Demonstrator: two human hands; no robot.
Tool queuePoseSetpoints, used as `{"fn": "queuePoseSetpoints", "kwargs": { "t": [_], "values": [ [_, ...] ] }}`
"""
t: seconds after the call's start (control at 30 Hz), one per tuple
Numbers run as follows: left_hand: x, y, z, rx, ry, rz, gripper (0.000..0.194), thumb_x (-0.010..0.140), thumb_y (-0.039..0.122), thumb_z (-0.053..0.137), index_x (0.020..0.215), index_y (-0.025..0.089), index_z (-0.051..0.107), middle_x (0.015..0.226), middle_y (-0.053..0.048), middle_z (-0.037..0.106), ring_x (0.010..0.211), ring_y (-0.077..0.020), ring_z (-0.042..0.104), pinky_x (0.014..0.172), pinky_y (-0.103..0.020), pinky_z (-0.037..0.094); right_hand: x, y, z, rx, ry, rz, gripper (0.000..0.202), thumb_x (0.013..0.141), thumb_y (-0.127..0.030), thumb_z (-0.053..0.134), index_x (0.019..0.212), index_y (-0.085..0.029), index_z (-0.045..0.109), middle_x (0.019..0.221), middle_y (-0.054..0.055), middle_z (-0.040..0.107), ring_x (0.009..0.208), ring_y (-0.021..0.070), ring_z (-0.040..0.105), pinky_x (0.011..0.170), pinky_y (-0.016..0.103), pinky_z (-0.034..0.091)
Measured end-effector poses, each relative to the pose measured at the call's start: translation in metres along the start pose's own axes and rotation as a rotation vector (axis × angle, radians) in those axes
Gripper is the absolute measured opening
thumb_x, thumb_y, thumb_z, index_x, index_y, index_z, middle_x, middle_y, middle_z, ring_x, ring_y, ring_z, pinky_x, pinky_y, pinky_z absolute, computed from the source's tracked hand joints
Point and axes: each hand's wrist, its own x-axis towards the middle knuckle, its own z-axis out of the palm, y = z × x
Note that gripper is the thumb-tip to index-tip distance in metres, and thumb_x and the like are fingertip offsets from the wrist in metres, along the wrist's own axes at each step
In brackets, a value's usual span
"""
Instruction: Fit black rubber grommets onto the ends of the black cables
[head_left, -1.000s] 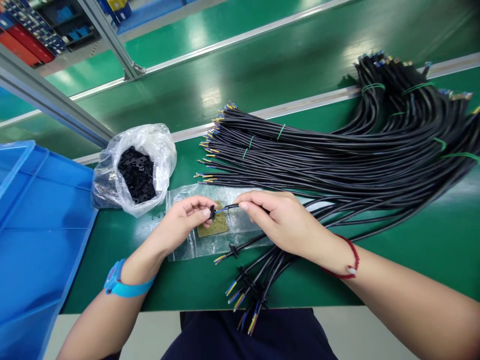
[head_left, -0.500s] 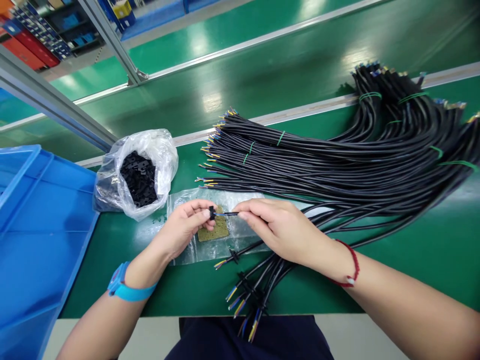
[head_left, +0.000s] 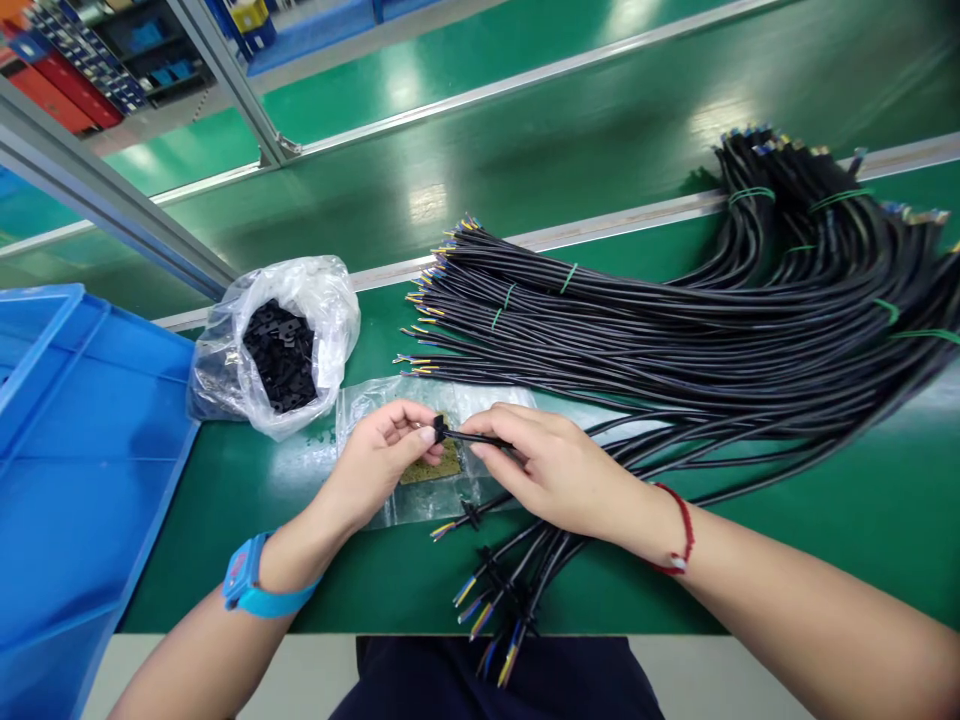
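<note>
My left hand (head_left: 390, 448) pinches a small black plastic clip (head_left: 439, 429) between thumb and fingers. My right hand (head_left: 547, 462) is closed on a black cable (head_left: 480, 438), whose end meets the clip; the coloured wires at its tip are hidden. Beneath my hands, a yellow-brown sponge (head_left: 427, 470) lies on a flat clear plastic bag (head_left: 390, 510). Nearer me, several cables with black clips on them (head_left: 499, 580) show stripped blue and yellow wire ends, some past the table edge.
An open clear bag of black clips (head_left: 281, 355) stands at the left, beside a blue plastic bin (head_left: 97, 430). Large tied bundles of black cable (head_left: 637, 325) cover the right and back of the green table (head_left: 225, 540). A metal frame post (head_left: 127, 190) rises behind the bag.
The cable has gone further into the clip: the blue wire that showed between clip and sheath is now out of sight. My right hand has come closer to the left.
</note>
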Motion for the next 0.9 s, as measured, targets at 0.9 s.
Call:
{"fn": "queuePoseSetpoints", "kwargs": {
  "t": [0.9],
  "values": [
    [-0.0074, -0.0013, 0.0013, 0.665, -0.044, 0.547, 0.018, 0.082, 0.015, 0.058, 0.099, 0.016, 0.053, 0.091, -0.004, 0.056, 0.083, -0.0153, 0.055, 0.075, -0.029, 0.047, 0.0026, 0.0048, -0.0051, 0.072, -0.231, 0.092, 0.024, 0.099, -0.026, 0.040, 0.083, -0.018, 0.057, 0.069, 0.000, 0.063, 0.059, 0.0110, 0.057, 0.057, 0.022, 0.040]
  ]
}}
